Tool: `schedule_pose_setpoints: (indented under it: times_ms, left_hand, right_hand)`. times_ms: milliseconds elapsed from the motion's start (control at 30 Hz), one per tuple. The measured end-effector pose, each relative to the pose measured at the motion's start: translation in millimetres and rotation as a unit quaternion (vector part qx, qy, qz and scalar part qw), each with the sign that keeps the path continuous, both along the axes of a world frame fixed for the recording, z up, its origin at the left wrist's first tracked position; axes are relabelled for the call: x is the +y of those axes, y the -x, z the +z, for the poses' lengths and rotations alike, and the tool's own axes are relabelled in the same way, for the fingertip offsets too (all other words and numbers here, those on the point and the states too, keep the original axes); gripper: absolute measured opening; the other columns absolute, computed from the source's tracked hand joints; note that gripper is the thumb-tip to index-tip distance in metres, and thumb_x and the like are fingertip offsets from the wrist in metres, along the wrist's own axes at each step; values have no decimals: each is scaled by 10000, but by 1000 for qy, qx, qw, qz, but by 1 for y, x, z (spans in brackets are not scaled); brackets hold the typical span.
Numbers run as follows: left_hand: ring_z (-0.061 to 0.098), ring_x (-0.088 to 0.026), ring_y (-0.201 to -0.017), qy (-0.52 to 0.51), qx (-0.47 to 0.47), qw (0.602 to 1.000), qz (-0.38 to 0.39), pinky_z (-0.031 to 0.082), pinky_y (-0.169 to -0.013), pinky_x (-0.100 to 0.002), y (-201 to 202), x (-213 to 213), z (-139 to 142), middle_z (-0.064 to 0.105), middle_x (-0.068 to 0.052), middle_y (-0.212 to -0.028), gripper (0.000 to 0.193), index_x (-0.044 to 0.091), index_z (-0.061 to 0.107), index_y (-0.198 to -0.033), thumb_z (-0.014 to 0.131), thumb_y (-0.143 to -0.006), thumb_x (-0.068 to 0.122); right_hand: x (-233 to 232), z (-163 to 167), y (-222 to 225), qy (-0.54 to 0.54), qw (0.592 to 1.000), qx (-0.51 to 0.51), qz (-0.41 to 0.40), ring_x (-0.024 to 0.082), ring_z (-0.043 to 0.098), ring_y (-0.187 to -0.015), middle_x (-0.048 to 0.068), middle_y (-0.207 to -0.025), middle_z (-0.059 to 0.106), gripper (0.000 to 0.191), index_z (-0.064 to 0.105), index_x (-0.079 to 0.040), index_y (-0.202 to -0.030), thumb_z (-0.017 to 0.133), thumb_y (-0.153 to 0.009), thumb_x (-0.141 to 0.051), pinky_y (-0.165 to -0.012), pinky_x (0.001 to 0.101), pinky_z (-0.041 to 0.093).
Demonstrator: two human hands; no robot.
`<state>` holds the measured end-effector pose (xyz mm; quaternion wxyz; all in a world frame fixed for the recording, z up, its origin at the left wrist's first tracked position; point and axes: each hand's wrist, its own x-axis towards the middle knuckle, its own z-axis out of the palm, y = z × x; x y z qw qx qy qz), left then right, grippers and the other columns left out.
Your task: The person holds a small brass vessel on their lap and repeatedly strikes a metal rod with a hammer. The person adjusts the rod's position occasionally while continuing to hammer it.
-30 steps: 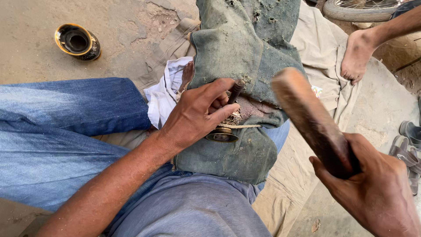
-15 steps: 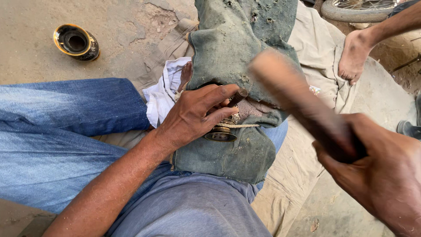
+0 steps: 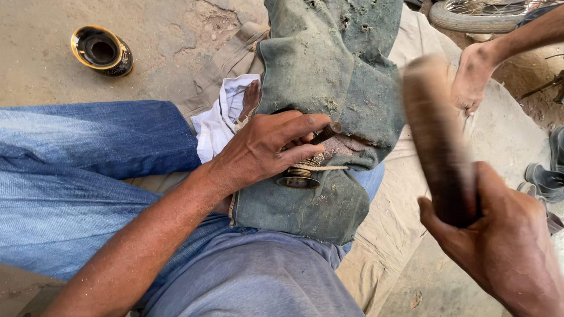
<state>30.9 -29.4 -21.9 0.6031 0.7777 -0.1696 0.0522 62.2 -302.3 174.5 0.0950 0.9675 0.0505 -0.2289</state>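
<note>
The small brass-coloured piece (image 3: 301, 174) lies on a dusty green cloth (image 3: 329, 76) draped over the person's lap, pinned under the left hand (image 3: 267, 149). That hand is closed down on it, thumb and fingers pressing from above, with a dark slender punch-like tool (image 3: 325, 132) held between the fingertips and angled onto the piece's upper end. A thin cord runs off the piece toward the right.

The right hand (image 3: 505, 246) is wrapped fully around the lower end of a thick wooden mallet (image 3: 435, 135), whose head stands up and away from the left hand, blurred by motion. Compared with 1 second ago, the mallet has swung from a slanted position over the cloth to a nearly upright one (the left hand and the piece have not shifted at all). In the inspector's judgement this is the raised phase of a striking cycle, the piece being kept steady between blows.

Behind the left hand's wrist lies a white rag (image 3: 220, 120), partly under the cloth. Well beyond it, on the bare ground, sits 1 black-and-gold metal vessel (image 3: 103, 51). Past the mallet, another person's foot (image 3: 473, 76) rests on a tan sheet (image 3: 499, 135).
</note>
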Motion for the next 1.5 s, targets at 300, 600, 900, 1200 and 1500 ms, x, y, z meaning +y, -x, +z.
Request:
schedule_pose_setpoints:
  times_ms: [300, 600, 900, 1200, 1500]
  left_hand:
    - [736, -145, -863, 9, -18, 999, -25, 628, -747, -282, -6, 0, 0, 712, -36, -975, 520, 169, 548, -1453, 743, -978, 250]
    - [693, -173, -780, -3, -44, 998, -49, 569, -679, -332, -12, 4, -1, 677, -34, -911, 468, 147, 577, -1418, 729, -992, 267]
    - [633, -198, -703, -60, -78, 994, -55, 530, -635, -367, -16, 5, -6, 613, -49, -823, 460, 138, 588, -1403, 733, -998, 299]
    - [683, -179, -748, -22, -74, 995, -67, 579, -689, -338, -18, 5, -7, 680, -31, -902, 455, 178, 578, -1414, 720, -1002, 308]
    - [671, -185, -717, -44, -69, 994, -75, 575, -666, -350, -20, 4, -4, 660, -27, -845, 435, 196, 584, -1407, 701, -1011, 333]
  right_hand:
    - [5, -2, 2, -21, 999, 12, 20, 232, 683, -605, 112, -695, 686, 398, 652, -66, -1047, 863, -785, -279, -574, 393, 564]
    - [-4, -6, 7, -87, 994, -47, -41, 225, 677, -608, 94, -730, 707, 405, 626, -46, -1039, 853, -772, -249, -561, 362, 587]
    - [-7, -5, 10, 72, 995, 58, 47, 212, 705, -530, 86, -645, 684, 367, 672, -102, -979, 905, -753, -273, -577, 384, 565]
    - [-10, -4, 12, 23, 999, -15, -36, 231, 657, -578, 105, -693, 635, 402, 647, -61, -961, 893, -786, -326, -556, 376, 567]
    - [-17, -7, 15, 39, 998, 23, 40, 211, 681, -507, 101, -610, 655, 397, 642, -79, -902, 876, -711, -336, -569, 386, 564]
